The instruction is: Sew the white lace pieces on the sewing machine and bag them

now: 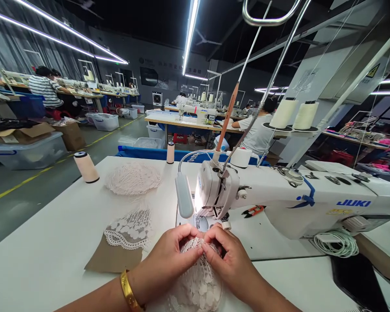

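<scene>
Right in front of the white JUKI sewing machine [299, 199], both hands meet over a piece of white openwork lace fabric [198, 281] lying on the white worktable [45, 242]. Curled nearly closed, the left hand [167, 260] pinches the lace's upper edge between thumb and fingertips, a gold bangle [128, 290] on its wrist. Just beside it, the right hand [229, 258] is bent the same way, gripping the same edge, and the fingertips of both almost touch, just below the machine's lit needle area. Left of the machine lie a lace-trimmed tan piece [123, 242], a pile of white lace [133, 178] and a cream thread spool [86, 167].
</scene>
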Demonstrator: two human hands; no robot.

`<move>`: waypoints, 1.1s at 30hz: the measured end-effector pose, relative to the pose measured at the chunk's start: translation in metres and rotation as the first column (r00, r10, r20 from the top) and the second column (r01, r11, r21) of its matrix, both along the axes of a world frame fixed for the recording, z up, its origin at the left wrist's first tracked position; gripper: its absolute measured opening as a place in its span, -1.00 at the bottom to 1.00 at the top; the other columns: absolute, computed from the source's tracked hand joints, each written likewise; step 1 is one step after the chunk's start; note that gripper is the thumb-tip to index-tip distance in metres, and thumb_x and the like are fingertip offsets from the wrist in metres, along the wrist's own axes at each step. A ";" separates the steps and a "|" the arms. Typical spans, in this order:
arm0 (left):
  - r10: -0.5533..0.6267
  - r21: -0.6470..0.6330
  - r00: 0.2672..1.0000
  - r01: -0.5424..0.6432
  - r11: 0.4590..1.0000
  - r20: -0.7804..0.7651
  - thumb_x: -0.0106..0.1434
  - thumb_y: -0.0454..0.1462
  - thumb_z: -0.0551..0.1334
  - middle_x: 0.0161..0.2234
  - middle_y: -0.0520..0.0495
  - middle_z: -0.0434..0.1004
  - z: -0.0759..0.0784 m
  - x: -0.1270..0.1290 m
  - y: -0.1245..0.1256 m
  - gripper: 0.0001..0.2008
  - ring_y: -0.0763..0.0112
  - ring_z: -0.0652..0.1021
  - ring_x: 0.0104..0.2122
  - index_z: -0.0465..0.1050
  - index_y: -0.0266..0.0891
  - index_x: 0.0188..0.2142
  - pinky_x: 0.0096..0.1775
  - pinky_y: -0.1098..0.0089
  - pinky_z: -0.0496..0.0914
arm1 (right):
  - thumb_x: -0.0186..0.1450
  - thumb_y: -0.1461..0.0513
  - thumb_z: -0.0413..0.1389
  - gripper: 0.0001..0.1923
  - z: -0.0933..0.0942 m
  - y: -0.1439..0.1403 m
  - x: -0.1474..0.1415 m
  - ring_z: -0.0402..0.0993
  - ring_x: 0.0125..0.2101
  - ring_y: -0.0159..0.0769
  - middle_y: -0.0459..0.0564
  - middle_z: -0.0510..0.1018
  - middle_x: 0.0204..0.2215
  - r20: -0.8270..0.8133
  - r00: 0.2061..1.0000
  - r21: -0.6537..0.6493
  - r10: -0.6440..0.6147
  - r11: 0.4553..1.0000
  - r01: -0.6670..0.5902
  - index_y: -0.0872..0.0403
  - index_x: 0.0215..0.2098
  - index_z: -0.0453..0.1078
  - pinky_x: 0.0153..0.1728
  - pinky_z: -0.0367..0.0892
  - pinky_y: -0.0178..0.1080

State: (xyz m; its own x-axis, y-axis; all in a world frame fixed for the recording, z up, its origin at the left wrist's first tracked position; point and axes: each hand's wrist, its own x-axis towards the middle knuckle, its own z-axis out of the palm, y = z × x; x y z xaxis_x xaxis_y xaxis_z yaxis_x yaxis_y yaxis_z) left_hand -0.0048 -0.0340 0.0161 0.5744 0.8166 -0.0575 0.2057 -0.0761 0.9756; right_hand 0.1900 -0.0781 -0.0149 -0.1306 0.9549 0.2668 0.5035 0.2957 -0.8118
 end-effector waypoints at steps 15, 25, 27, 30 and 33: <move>0.276 0.674 0.862 0.100 0.732 -0.426 0.39 -0.31 0.13 -0.28 -0.08 0.46 -0.025 0.002 0.008 -0.90 0.17 0.40 -0.27 0.32 -0.18 -0.30 -0.18 0.17 0.19 | 0.34 0.34 0.00 -0.83 -0.022 0.017 -0.012 0.39 -0.37 -0.16 -0.08 0.45 -0.43 0.353 0.920 0.143 -0.173 0.981 0.130 -0.01 -0.39 0.18 -0.30 0.19 -0.19; 0.178 0.925 0.951 0.184 0.332 -0.253 0.46 -0.48 0.13 -0.37 0.00 0.56 -0.043 -0.002 0.017 -0.73 0.26 0.45 -0.35 0.42 -0.20 -0.36 -0.27 0.24 0.22 | 0.40 0.37 0.11 -0.86 -0.025 0.013 -0.005 0.48 -0.38 -0.16 -0.08 0.54 -0.35 0.382 0.899 0.299 -0.213 0.949 0.098 0.00 -0.20 0.30 -0.36 0.31 -0.20; 0.168 0.920 0.951 0.190 0.344 -0.260 0.46 -0.47 0.13 -0.34 -0.01 0.58 -0.044 -0.003 0.019 -0.74 0.26 0.47 -0.34 0.43 -0.20 -0.35 -0.26 0.23 0.24 | 0.42 0.39 0.08 -0.84 -0.027 0.012 -0.003 0.48 -0.36 -0.17 -0.03 0.55 -0.27 0.405 0.895 0.337 -0.187 0.940 0.044 0.01 -0.15 0.36 -0.34 0.35 -0.18; 0.159 0.911 0.948 0.204 0.359 -0.275 0.46 -0.46 0.13 -0.30 -0.03 0.61 -0.044 -0.005 0.018 -0.74 0.25 0.49 -0.32 0.46 -0.21 -0.34 -0.23 0.21 0.30 | 0.48 0.39 0.01 -0.78 -0.030 0.011 0.001 0.47 -0.36 -0.16 0.02 0.54 -0.25 0.465 0.873 0.345 -0.148 0.938 -0.025 0.01 -0.19 0.45 -0.32 0.37 -0.15; 0.170 0.900 0.940 0.215 0.379 -0.296 0.47 -0.44 0.12 -0.26 -0.05 0.62 -0.039 -0.007 0.016 -0.76 0.23 0.52 -0.30 0.52 -0.21 -0.27 -0.22 0.19 0.33 | 0.51 0.39 -0.03 -0.72 -0.031 0.011 0.004 0.44 -0.39 -0.16 0.03 0.56 -0.28 0.492 0.857 0.350 -0.152 0.936 -0.034 0.01 -0.21 0.48 -0.35 0.37 -0.14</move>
State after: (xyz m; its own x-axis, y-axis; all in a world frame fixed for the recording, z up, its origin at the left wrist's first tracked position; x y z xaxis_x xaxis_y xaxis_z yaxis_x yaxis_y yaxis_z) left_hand -0.0120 -0.0176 -0.0232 0.7002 0.4591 0.5467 0.4358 -0.8814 0.1821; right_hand 0.1943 -0.0668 -0.0456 -0.2817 0.8293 0.4826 0.8384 0.4574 -0.2965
